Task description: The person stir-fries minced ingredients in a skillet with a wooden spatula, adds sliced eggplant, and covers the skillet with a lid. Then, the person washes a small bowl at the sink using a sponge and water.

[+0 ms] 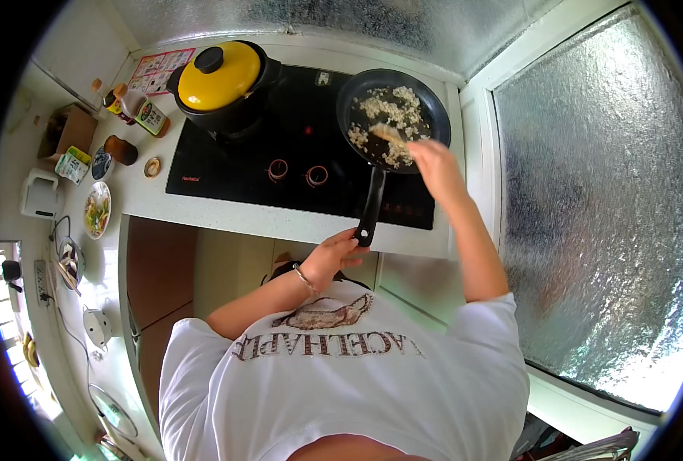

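While the right hand point(432, 163) is closed around a wooden spatula point(390, 135), its tip among the chopped pieces point(400, 113) in the frying pan point(426, 100), the left hand point(332, 260) has its fingers at the end of the pan's black handle point(372, 206). Under the pan lies the black stove point(230, 180), set in the white tabletop point(295, 219); left of the pan, a yellow-lidded pot point(222, 104) sits on the stove, with bottles point(143, 111) beyond.
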### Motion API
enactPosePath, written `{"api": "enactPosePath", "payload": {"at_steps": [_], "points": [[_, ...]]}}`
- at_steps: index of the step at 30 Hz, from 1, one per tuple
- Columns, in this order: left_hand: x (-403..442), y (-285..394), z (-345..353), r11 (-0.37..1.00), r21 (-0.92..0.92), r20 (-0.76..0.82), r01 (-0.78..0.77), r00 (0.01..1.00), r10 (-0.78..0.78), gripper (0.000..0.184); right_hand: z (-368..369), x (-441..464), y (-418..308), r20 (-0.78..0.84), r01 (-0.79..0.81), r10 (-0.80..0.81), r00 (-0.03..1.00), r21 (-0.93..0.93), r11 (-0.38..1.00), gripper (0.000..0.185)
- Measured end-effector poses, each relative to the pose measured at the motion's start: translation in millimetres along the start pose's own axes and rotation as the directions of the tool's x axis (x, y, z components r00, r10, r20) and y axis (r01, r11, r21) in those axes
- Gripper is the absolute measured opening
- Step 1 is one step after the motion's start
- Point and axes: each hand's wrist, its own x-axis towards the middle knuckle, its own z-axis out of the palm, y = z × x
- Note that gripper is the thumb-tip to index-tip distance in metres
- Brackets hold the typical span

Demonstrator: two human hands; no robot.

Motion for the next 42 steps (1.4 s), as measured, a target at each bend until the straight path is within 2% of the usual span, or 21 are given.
{"api": "enactPosePath", "payload": {"at_steps": [2,5,9,11,13,15,17,18,20,21,24,27,29,30,32,33,35,36,38,39,42], "points": [[0.2,0.7,-0.5,1.0,-0.008,0.003,-0.001,1.0,0.001,0.047,1.5,15.4,23.5,-0.107,-0.11,0.111,0.988,0.013,0.994,0.015],[-1.4,-0.3,0.9,1.0,-0.006,-0.006,-0.013,1.0,0.013,0.047,1.6,40.0,53.0,-0.263,-0.103,0.106,0.959,0.025,0.994,0.015],[-3.2,0.5,4.3,1.0,0.012,-0.01,-0.011,1.0,0.011,0.047,23.8,55.9,83.4,-0.229,-0.114,0.093,0.969,-0.077,0.991,0.017],[-3.6,2.0,4.5,1.0,0.004,-0.016,-0.012,1.0,0.012,0.047,27.6,49.5,82.4,-0.167,-0.12,0.115,0.979,-0.023,0.992,0.017],[-3.1,1.4,2.9,1.0,0.009,-0.009,-0.01,1.0,0.01,0.047,13.0,34.7,54.7,-0.001,-0.009,0.009,1.0,-0.033,0.999,0.017],[-2.0,2.6,2.8,1.0,0.002,-0.005,-0.017,1.0,0.017,0.048,-16.0,19.6,21.5,0.023,0.021,-0.02,1.0,-0.027,0.999,0.016],[-3.6,3.8,2.9,1.0,-0.002,0.012,-0.011,1.0,0.011,0.048,-48.9,6.1,-10.4,0.121,-0.13,0.12,0.985,0.084,0.988,0.015],[-3.2,4.0,2.7,1.0,-0.005,0.01,-0.014,1.0,0.014,0.048,-49.0,1.1,-12.8,0.124,-0.127,0.116,0.985,0.084,0.988,0.015],[-2.2,3.6,2.4,1.0,0.004,0.03,-0.014,0.999,0.014,0.049,-45.6,-7.5,-12.4,0.265,-0.114,0.108,0.958,0.007,0.993,0.017],[-2.0,3.1,2.4,1.0,0.004,0.031,-0.013,0.999,0.013,0.049,-40.4,-7.9,-3.5,0.265,-0.115,0.109,0.958,0.006,0.993,0.017],[-2.2,1.5,1.3,1.0,0.01,0.013,-0.013,1.0,0.012,0.048,-30.2,5.5,29.3,-0.067,-0.146,0.148,0.987,0.033,0.989,0.016],[-3.6,-1.2,2.4,1.0,0.012,0.033,-0.007,0.999,0.006,0.049,-14.5,18.6,71.7,-0.172,-0.091,0.079,0.982,-0.062,0.994,0.017],[-6.2,3.1,5.8,0.999,0.039,0.032,0.021,0.999,-0.023,0.051,-8.4,15.1,81.3,-0.148,-0.084,0.076,0.986,-0.043,0.996,0.017],[-7.2,3.0,5.1,0.999,0.042,0.032,0.024,0.999,-0.025,0.051,-8.9,11.5,80.3,-0.08,-0.084,0.083,0.993,-0.003,0.996,0.017],[-8.7,3.4,4.5,1.0,0.026,0.027,-0.005,1.0,0.005,0.054,-24.3,5.1,59.4,0.029,-0.113,0.113,0.993,0.006,0.994,0.017],[-9.0,3.7,4.3,1.0,0.024,0.028,-0.009,1.0,0.008,0.054,-44.0,1.4,41.8,0.03,-0.11,0.11,0.993,0.005,0.994,0.017],[-10.8,3.0,3.1,1.0,0.01,0.015,-0.009,1.0,0.009,0.055,-73.6,-7.6,17.4,0.194,-0.206,0.193,0.962,0.053,0.977,0.018],[-11.7,3.1,2.9,1.0,0.007,0.013,-0.009,1.0,0.009,0.055,-74.0,-11.4,14.6,0.197,-0.205,0.192,0.962,0.053,0.977,0.018],[-12.1,4.2,3.3,1.0,0.014,0.043,-0.007,0.999,0.006,0.056,-73.5,-14.8,11.3,0.327,-0.127,0.102,0.939,0.055,0.99,0.018],[-12.4,2.7,3.3,1.0,0.014,0.043,-0.003,0.999,0.002,0.056,-67.3,-13.7,11.8,0.328,-0.13,0.105,0.939,0.055,0.99,0.018],[-12.0,1.8,3.0,0.999,0.033,0.053,-0.013,0.999,0.011,0.053,-42.9,2.8,30.9,0.051,-0.166,0.163,0.985,0.051,0.985,0.019]]}}
